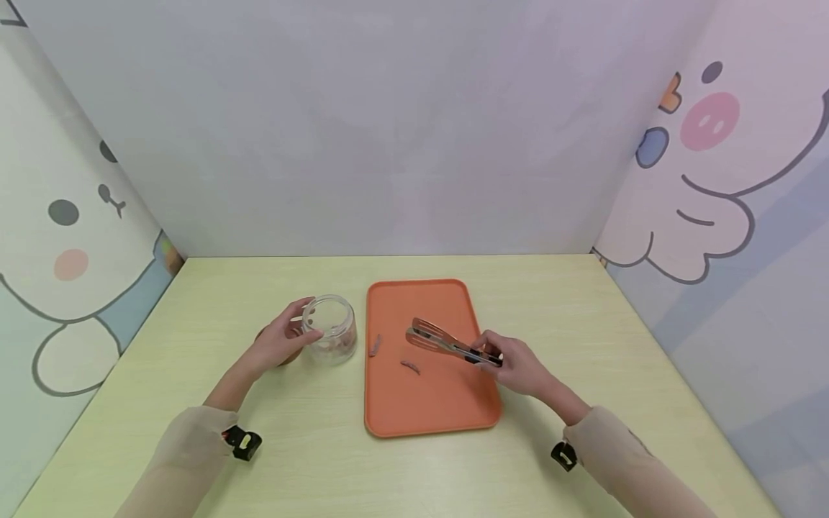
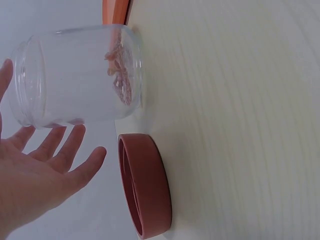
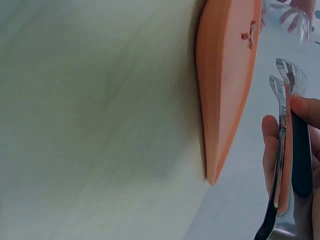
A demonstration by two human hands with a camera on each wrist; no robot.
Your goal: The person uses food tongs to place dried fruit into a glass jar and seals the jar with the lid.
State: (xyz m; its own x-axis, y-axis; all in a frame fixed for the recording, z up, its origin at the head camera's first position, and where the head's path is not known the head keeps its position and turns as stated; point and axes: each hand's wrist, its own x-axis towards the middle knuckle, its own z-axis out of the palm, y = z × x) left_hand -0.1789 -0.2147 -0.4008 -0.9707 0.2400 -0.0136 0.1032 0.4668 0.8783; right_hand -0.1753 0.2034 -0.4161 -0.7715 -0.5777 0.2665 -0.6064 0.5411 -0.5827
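Note:
A clear glass jar (image 1: 333, 345) stands on the table left of the tray, several small brownish pieces (image 2: 120, 75) at its bottom. My left hand (image 1: 277, 345) holds it near the mouth, thumb in front and fingers behind. Beside that hand lies a reddish-brown round lid (image 2: 152, 185), mostly hidden by the hand in the head view. My right hand (image 1: 518, 365) grips metal tongs (image 3: 301, 155) with black handles over the orange tray (image 1: 427, 410). Their slotted tips are slightly apart with nothing visible between them. Two small brownish curved pieces (image 1: 410, 367) lie on the tray.
The pale wooden table (image 1: 311, 460) meets a plain light backdrop (image 1: 388, 144) at its far edge. Cartoon-printed panels (image 1: 712, 180) stand at both sides. A small black device (image 1: 242, 442) sits on each wrist.

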